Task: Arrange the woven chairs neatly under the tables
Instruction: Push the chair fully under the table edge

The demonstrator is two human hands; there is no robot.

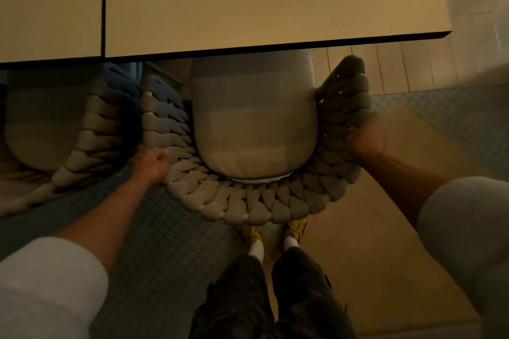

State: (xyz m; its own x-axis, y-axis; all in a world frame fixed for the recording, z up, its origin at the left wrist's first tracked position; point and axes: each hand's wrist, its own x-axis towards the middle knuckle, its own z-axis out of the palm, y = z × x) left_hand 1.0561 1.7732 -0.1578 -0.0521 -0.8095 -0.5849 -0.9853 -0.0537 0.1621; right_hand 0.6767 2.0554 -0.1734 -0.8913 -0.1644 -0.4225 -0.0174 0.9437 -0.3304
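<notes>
The likeliest trouble is a crooked push. The right hand (366,140) sits farther along the rim, closer to the pale flat-topped desk (275,3), than the left hand (153,161), so uneven force could swing the grey, chunky-braided woven chair (248,201) sideways. A second woven chair (91,140) of the same braid stands just beside it on the left, under the adjoining desk (49,3). The left knuckles could get pinched between the two braided sides. The raised right arm tip of the woven chair also looks close to the desk's near edge and might knock it if the chair is tilted. The front of the chair's pale rounded seat cushion (253,124) is already tucked beneath that near edge, towards the desk's right corner. The curved back juts out over the small-tiled floor (165,228). The left fingers curl over the back's left rim and hold it. The right fingers seem wrapped on the right rim, though blur hides the detail. The backrest spans between both hands.
</notes>
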